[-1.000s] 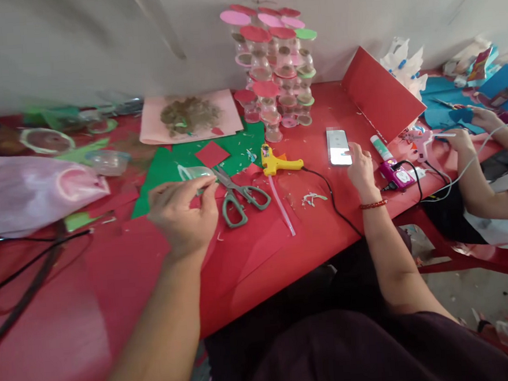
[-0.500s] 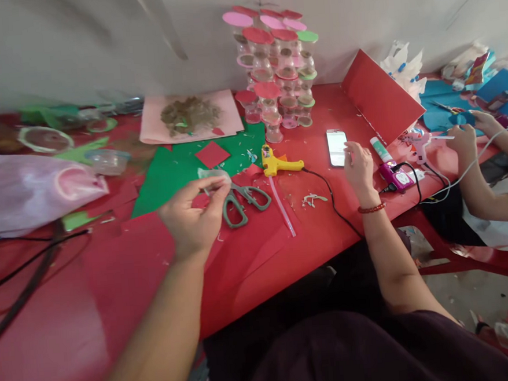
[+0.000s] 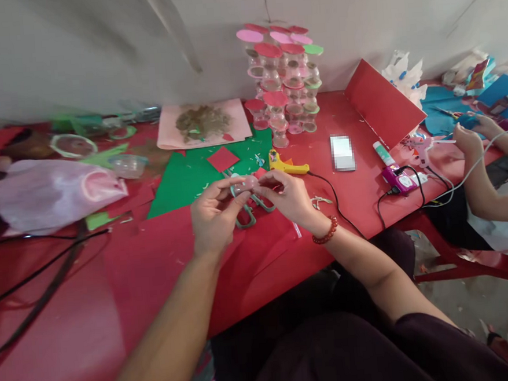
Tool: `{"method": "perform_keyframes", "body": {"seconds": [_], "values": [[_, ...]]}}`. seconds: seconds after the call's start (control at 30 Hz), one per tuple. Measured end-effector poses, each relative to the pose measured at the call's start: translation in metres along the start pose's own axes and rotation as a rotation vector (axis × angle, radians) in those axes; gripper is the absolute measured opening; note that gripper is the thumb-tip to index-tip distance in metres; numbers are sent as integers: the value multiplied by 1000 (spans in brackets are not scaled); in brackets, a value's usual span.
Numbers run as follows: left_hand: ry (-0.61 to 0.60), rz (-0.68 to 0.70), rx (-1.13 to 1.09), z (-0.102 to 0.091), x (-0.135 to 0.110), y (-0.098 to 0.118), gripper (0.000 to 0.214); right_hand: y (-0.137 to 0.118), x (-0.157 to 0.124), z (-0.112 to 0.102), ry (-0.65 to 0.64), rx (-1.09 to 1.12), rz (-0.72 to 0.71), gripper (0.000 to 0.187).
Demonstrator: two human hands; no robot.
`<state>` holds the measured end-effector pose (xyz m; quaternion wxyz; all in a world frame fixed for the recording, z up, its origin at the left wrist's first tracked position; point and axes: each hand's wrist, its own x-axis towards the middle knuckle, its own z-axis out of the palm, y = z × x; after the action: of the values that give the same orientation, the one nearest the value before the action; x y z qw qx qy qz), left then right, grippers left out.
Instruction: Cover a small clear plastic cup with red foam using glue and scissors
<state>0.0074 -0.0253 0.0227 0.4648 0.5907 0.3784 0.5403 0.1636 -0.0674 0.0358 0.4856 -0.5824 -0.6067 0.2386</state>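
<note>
My left hand point(image 3: 214, 213) and my right hand point(image 3: 287, 197) meet above the red table point(image 3: 154, 261), both pinching a small clear plastic cup point(image 3: 245, 183) between their fingertips. Grey-green scissors point(image 3: 249, 208) lie on the table just under the cup, partly hidden by my fingers. A yellow glue gun point(image 3: 284, 162) rests just beyond my right hand, its black cord trailing right. A phone point(image 3: 342, 152) lies flat further right, untouched.
A stack of clear cups with pink, red and green lids point(image 3: 283, 84) stands at the wall. Green paper point(image 3: 192, 177), a pink sheet with brown scraps point(image 3: 203, 124) and a pink bag point(image 3: 49, 193) lie left. Another person's hands point(image 3: 468, 138) work at the right.
My right hand left the phone and came left to meet my left hand on the clear cup. The view shifted slightly.
</note>
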Motion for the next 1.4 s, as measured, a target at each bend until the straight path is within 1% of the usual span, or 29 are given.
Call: {"method": "perform_keyframes", "body": {"seconds": [0.13, 0.23, 0.3, 0.43, 0.5, 0.6, 0.73, 0.87, 0.93, 1.07, 1.17, 1.27, 1.4], "values": [[-44, 54, 63, -1, 1, -1, 27, 4, 2, 0, 38, 18, -25, 3], [-65, 77, 76, -2, 2, -4, 26, 3, 7, -1, 23, -24, -10, 4], [-50, 88, 79, -4, 3, -7, 27, 2, 12, -1, -14, -62, 1, 6], [34, 129, 150, -8, 4, -13, 24, 2, 21, 4, -55, -76, -1, 10], [65, 165, 224, -9, 4, -15, 22, 6, 22, 7, -58, -50, -24, 12], [64, 209, 293, -10, 3, -17, 20, 13, 18, 10, -47, -40, -89, 14], [63, 214, 261, -9, 2, -16, 19, 19, 12, 13, -10, -18, -138, 14], [115, 210, 105, -5, 1, -10, 18, 20, 9, 19, -25, 117, -142, 12], [126, 195, 42, -4, 1, -7, 19, 22, 9, 20, -13, 130, -148, 11], [98, 153, 29, -2, 0, -5, 18, 24, 8, 17, 47, 5, -192, 12], [83, 145, 44, -3, 0, -6, 16, 23, 7, 14, 11, -64, -240, 18], [77, 154, 77, -5, 0, -7, 17, 20, 6, 14, -45, -151, -257, 20], [120, 144, 97, -8, 0, -9, 21, 16, 4, 15, -62, -175, -248, 20]]}}
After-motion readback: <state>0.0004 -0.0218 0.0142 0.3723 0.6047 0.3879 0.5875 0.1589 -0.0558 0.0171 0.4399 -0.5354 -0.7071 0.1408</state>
